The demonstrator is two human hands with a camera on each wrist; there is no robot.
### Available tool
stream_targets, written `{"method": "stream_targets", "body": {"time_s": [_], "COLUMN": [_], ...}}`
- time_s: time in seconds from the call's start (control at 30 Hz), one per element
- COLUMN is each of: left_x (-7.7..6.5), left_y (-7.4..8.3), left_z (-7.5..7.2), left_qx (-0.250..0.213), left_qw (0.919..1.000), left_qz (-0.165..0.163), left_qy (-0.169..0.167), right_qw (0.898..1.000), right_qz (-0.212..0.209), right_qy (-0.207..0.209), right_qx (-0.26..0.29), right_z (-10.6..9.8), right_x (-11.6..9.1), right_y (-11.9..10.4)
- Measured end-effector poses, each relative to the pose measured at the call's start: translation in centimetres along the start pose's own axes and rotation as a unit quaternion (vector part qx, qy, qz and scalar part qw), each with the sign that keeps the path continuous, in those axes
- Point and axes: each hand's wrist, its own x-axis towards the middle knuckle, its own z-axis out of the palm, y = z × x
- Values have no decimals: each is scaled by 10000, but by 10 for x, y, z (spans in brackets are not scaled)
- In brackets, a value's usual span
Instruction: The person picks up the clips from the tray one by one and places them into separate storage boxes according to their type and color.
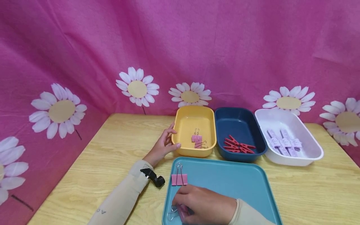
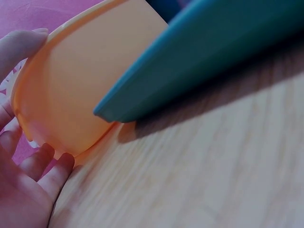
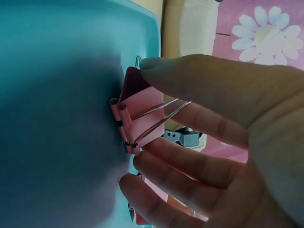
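Note:
My right hand (image 1: 203, 203) is low over the teal tray (image 1: 225, 178), pinching a pink binder clip (image 3: 145, 109) with silver wire handles. Another pink binder clip (image 1: 179, 179) lies on the tray just beyond that hand. My left hand (image 1: 163, 145) holds the near left corner of a yellow bin (image 1: 184, 122), thumb at the front and fingers on the side. Its thumb (image 2: 21, 50) touches the rim in the left wrist view, with the other fingers curled along the wall. Inside the yellow bin are pink binder clips (image 1: 197, 138).
Right of the yellow bin stands a navy bin (image 1: 233, 120) with red clothespins (image 1: 237, 146). Beside it, a white bin (image 1: 306, 143) contains pale lilac clips (image 1: 284, 142). All rest on a wooden table (image 1: 112, 150) against a pink flowered cloth (image 1: 239, 47).

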Motion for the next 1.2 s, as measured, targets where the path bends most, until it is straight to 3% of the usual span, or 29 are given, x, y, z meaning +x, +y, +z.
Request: {"method": "stream_targets", "body": {"time_s": [0.1, 0.43, 0.57, 0.77, 1.0, 1.2], "left_x": [0, 8, 7, 9, 7, 8], "left_y": [-3, -29, -30, -27, -31, -28], "left_z": [-1, -7, -7, -7, -6, -6], "left_qx": [4, 23, 93, 231, 58, 241], "left_qw": [10000, 10000, 9999, 9996, 9999, 9995], "left_qz": [-44, -8, -18, 9, 8, 16], "left_qy": [-10, 93, 120, 169, 130, 198], "right_qw": [9997, 9999, 9999, 9993, 9997, 9985], "right_qz": [112, 66, 124, -113, -2, -184], "right_qy": [-169, -97, -74, 278, 83, 293], "right_qx": [128, -31, 30, -240, -219, -423], "right_z": [1, 5, 6, 6, 8, 8], "right_x": [1, 2, 2, 1, 1, 2], "right_y": [1, 2, 3, 4, 4, 4]}}
